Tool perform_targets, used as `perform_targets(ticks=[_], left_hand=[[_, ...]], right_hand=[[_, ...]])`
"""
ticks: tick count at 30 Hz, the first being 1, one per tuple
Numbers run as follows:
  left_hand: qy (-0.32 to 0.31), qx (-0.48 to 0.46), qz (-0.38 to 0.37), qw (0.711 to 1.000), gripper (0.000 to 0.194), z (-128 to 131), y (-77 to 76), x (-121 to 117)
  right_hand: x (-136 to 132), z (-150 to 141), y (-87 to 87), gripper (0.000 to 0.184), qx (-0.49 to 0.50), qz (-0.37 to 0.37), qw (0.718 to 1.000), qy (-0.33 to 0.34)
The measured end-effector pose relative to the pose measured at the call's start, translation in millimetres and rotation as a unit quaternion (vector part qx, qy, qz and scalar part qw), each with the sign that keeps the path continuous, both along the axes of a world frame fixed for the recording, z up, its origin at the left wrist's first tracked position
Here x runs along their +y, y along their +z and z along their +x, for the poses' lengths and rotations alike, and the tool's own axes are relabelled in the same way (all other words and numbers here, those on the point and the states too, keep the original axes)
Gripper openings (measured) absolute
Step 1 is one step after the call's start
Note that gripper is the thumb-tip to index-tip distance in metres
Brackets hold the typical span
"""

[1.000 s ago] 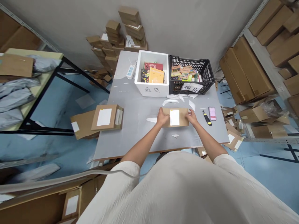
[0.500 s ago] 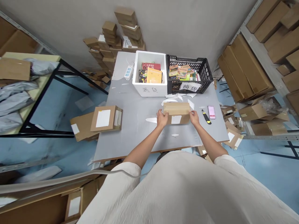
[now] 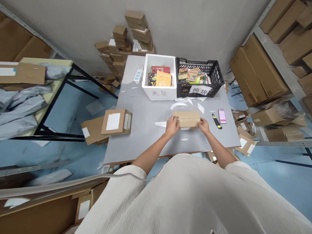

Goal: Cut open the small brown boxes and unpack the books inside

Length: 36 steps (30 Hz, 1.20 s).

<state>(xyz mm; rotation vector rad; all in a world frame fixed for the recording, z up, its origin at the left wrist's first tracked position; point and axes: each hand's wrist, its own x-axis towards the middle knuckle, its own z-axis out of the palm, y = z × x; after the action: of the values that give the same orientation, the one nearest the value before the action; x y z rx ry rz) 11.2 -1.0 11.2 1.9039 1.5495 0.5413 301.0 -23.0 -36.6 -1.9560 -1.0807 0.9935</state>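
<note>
A small brown cardboard box lies on the grey table, taped seam up, its white label turned down toward me. My left hand grips its left end with fingers curled. At the right end, my right hand holds it the same way. A yellow and black utility knife lies just right of my right hand, beside a pink pad.
A white foam box with books and a black crate of booklets stand at the table's far edge. Another labelled carton sits at the left edge. Paper scraps litter the table. Shelves of cartons line the right.
I have rolled the box away from me: its white label went from facing up to the near side and then underneath. The plain taped side now faces up.
</note>
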Motion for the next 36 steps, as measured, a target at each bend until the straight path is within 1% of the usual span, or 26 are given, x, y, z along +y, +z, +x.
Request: perform_targets(ticks=[2,5,9,13,15,17,20,22,24,27,30,31,33,36], left_hand=[[-0.044,-0.007,0.003,0.999,0.047,7,1.9,-2],[-0.074,-0.003,0.003,0.997,0.048,16,1.9,-5],[-0.077,0.025,0.001,0.997,0.047,23,2.2,-8],[-0.078,0.033,-0.004,0.996,0.040,26,3.4,-11],[-0.069,0.035,-0.007,0.997,0.039,25,3.1,-12],[-0.045,0.033,-0.011,0.998,0.040,21,2.9,-12],[0.020,0.020,-0.031,0.999,0.041,10,6.6,-10],[0.060,0.008,-0.044,0.997,0.040,1,13.8,-6],[0.076,-0.013,-0.031,0.997,0.041,-7,24.4,-1],[0.047,-0.050,0.030,0.997,0.043,-17,41.7,2],[0.005,-0.069,0.080,0.994,0.037,-31,52.4,0],[-0.001,-0.069,0.089,0.994,0.034,-38,53.8,-2],[0.006,-0.064,0.093,0.994,0.032,-55,54.3,-5],[0.028,-0.055,0.076,0.995,0.034,-82,52.4,-10]], right_hand=[[-1,0,-1.5,0.062,0.001,0.004,1.000,0.002],[-3,-1,-2.4,0.064,0.000,0.011,1.000,0.003],[-4,-2,-0.6,0.065,-0.012,0.015,1.000,0.009],[-2,-3,4.5,0.063,-0.028,0.008,0.999,0.036],[-1,-7,8.9,0.062,-0.041,0.016,0.998,0.051],[-1,-15,15.2,0.063,-0.054,0.034,0.996,0.066],[0,-33,28.3,0.064,-0.060,0.069,0.991,0.095],[2,-49,38.3,0.060,-0.064,0.086,0.987,0.120],[4,-68,48.0,0.058,-0.073,0.102,0.980,0.152],[7,-99,60.7,0.056,-0.081,0.126,0.970,0.192],[7,-128,70.8,0.055,-0.078,0.143,0.961,0.223],[7,-136,73.4,0.053,-0.075,0.148,0.958,0.235],[5,-149,76.9,0.048,-0.075,0.156,0.951,0.257],[0,-158,77.1,0.041,-0.108,0.146,0.951,0.250]])
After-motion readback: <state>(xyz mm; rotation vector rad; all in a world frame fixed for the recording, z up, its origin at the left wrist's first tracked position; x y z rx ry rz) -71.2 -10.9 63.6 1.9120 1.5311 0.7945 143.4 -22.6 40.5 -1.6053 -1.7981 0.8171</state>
